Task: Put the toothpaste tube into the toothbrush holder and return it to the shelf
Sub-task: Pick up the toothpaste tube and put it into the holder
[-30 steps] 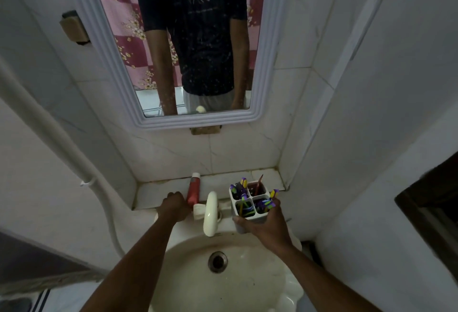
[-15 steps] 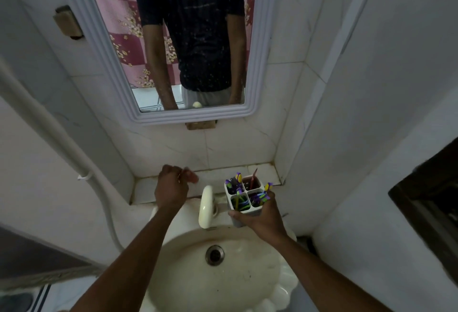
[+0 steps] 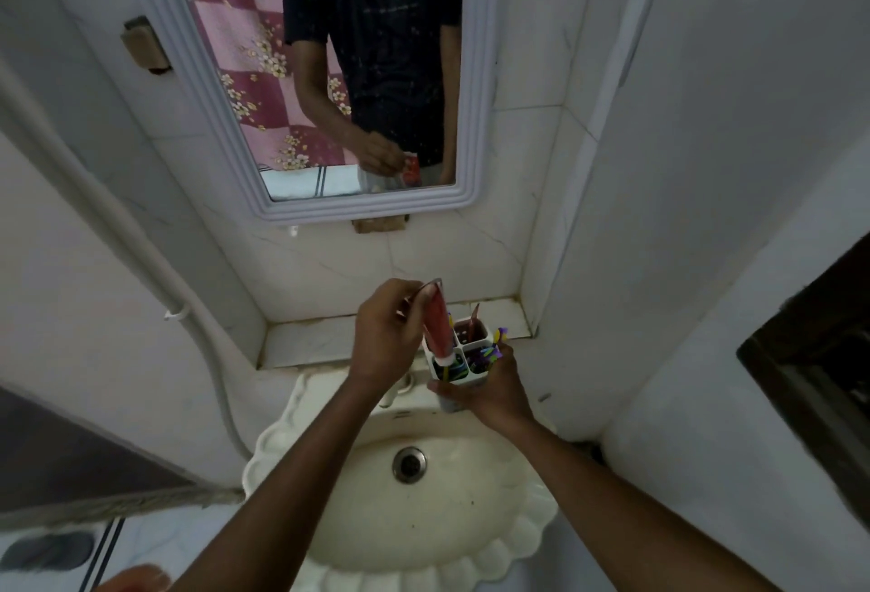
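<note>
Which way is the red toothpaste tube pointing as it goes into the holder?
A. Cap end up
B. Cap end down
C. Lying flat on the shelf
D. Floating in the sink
B: the left hand holds the toothpaste tube by its flat end, with the white cap pointing down into the toothbrush holder, which the right hand holds.

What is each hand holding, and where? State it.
Left hand: the tube, by its crimped top end, cap down. Right hand: the holder, around its lower body.
</note>
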`<move>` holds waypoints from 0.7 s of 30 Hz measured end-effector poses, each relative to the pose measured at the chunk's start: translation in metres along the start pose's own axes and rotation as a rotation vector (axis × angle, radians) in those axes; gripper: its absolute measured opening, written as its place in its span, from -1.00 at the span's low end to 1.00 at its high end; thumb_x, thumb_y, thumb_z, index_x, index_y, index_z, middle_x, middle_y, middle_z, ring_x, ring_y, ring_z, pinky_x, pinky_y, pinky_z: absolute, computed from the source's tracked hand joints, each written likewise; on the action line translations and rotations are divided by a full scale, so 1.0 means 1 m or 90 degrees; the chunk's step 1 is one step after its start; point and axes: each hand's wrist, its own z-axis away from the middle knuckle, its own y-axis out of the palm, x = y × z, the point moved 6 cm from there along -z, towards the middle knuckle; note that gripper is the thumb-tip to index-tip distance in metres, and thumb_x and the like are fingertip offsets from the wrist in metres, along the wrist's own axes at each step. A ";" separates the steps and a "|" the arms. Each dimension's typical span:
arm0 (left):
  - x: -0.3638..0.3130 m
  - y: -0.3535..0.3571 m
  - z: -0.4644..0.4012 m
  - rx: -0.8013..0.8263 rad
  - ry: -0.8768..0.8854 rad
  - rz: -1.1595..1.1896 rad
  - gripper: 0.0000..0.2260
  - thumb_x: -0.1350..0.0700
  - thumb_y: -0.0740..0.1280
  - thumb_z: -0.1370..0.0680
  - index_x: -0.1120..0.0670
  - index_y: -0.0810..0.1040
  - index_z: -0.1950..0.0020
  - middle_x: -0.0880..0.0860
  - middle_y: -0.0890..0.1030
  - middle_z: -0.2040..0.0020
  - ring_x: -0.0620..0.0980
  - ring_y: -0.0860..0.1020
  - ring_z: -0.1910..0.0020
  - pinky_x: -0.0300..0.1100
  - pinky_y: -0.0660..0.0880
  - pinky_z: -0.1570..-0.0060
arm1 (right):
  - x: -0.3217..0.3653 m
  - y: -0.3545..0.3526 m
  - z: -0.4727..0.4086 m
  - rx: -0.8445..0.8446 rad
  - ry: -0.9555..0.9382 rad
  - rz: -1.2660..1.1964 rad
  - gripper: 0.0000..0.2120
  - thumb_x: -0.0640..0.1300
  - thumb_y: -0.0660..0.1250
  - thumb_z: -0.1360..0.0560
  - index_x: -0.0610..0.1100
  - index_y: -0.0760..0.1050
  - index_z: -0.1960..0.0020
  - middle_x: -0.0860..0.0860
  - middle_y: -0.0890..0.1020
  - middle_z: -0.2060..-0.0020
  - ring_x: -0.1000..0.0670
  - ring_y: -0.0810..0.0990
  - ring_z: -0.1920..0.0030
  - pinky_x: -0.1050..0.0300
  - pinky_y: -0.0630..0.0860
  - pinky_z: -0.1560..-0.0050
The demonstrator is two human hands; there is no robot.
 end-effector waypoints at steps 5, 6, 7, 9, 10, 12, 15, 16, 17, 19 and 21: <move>0.014 0.027 0.015 0.134 -0.022 -0.103 -0.83 0.00 0.38 -0.70 0.01 0.70 0.01 -0.06 0.65 0.10 -0.06 0.62 0.18 -0.01 0.62 0.12 | -0.015 -0.001 -0.005 -0.004 0.001 0.015 0.18 0.51 0.81 0.03 0.05 0.42 -0.39 0.09 0.73 -0.21 0.05 0.78 -0.19 -0.08 0.79 -0.18; 0.015 0.032 0.018 0.159 -0.019 -0.135 -0.84 0.02 0.37 -0.70 0.02 0.70 0.01 -0.04 0.65 0.10 -0.03 0.62 0.17 0.02 0.61 0.10 | -0.026 -0.002 -0.010 -0.009 0.006 0.016 0.19 0.54 0.79 0.05 0.08 0.41 -0.39 0.08 0.72 -0.22 0.04 0.78 -0.19 -0.12 0.79 -0.18; 0.019 0.035 0.019 0.180 -0.017 -0.162 -0.85 0.03 0.36 -0.69 0.03 0.70 -0.01 -0.03 0.65 0.09 -0.01 0.62 0.15 0.04 0.61 0.08 | -0.027 0.000 -0.012 -0.007 0.009 0.019 0.20 0.56 0.78 0.06 0.09 0.40 -0.38 0.09 0.72 -0.22 0.04 0.78 -0.20 -0.13 0.79 -0.18; 0.025 0.041 0.026 0.234 -0.012 -0.234 -0.85 0.00 0.35 -0.68 -0.01 0.69 -0.05 -0.05 0.67 0.05 0.02 0.65 0.07 0.02 0.59 0.01 | -0.014 -0.002 -0.002 -0.003 0.014 0.027 0.20 0.56 0.77 0.06 0.09 0.39 -0.38 0.11 0.71 -0.23 0.05 0.76 -0.19 -0.10 0.78 -0.18; 0.027 0.043 0.028 0.257 -0.003 -0.281 -0.85 -0.03 0.34 -0.68 -0.05 0.70 -0.07 -0.07 0.69 0.02 0.03 0.65 0.00 0.01 0.55 -0.05 | -0.011 -0.002 0.001 -0.002 0.015 0.033 0.20 0.57 0.77 0.06 0.09 0.38 -0.39 0.11 0.69 -0.24 0.06 0.75 -0.19 -0.10 0.77 -0.19; 0.034 0.042 0.035 0.288 0.003 -0.349 -0.85 -0.04 0.33 -0.66 -0.10 0.70 -0.11 -0.09 0.72 -0.04 0.04 0.63 -0.10 0.02 0.42 -0.14 | -0.011 0.004 0.009 -0.001 0.021 0.050 0.23 0.60 0.75 0.08 0.07 0.37 -0.40 0.11 0.67 -0.25 0.06 0.73 -0.20 -0.10 0.76 -0.21; 0.040 0.043 0.037 0.320 -0.022 -0.373 -0.82 -0.11 0.31 -0.66 -0.13 0.70 -0.11 -0.12 0.72 -0.06 0.02 0.62 -0.13 0.06 0.38 -0.19 | -0.020 0.010 0.008 0.005 0.028 0.052 0.21 0.60 0.74 0.10 0.09 0.38 -0.36 0.13 0.71 -0.21 0.07 0.76 -0.18 -0.13 0.78 -0.17; 0.043 0.045 0.037 0.340 -0.035 -0.371 -0.78 -0.17 0.30 -0.65 -0.14 0.70 -0.10 -0.14 0.72 -0.04 0.00 0.61 -0.12 0.07 0.38 -0.21 | -0.023 0.011 0.005 0.005 0.030 0.048 0.20 0.61 0.74 0.10 0.10 0.38 -0.35 0.12 0.72 -0.20 0.07 0.77 -0.17 -0.14 0.78 -0.15; 0.043 0.047 0.036 0.364 -0.042 -0.373 -0.73 -0.24 0.29 -0.63 -0.15 0.71 -0.09 -0.16 0.72 -0.02 -0.03 0.60 -0.11 0.08 0.37 -0.24 | -0.019 0.009 0.006 0.003 0.033 0.041 0.20 0.61 0.74 0.11 0.11 0.39 -0.34 0.12 0.73 -0.19 0.08 0.78 -0.16 -0.13 0.78 -0.14; 0.043 0.052 0.037 0.423 -0.034 -0.409 -0.72 -0.26 0.31 -0.60 -0.15 0.73 -0.05 -0.16 0.72 0.00 -0.03 0.57 -0.13 0.16 0.32 -0.34 | -0.008 0.005 0.010 0.000 0.029 0.033 0.17 0.58 0.75 0.08 0.07 0.41 -0.33 0.12 0.74 -0.17 0.06 0.78 -0.15 -0.07 0.76 -0.12; 0.040 0.059 0.039 0.479 -0.007 -0.487 -0.80 -0.13 0.34 -0.60 -0.08 0.72 -0.02 -0.09 0.70 0.00 0.04 0.53 -0.22 0.27 0.21 -0.46 | 0.002 0.002 0.015 -0.006 0.026 0.030 0.10 0.48 0.77 0.04 0.05 0.41 -0.31 0.12 0.73 -0.17 0.03 0.76 -0.16 -0.02 0.71 -0.11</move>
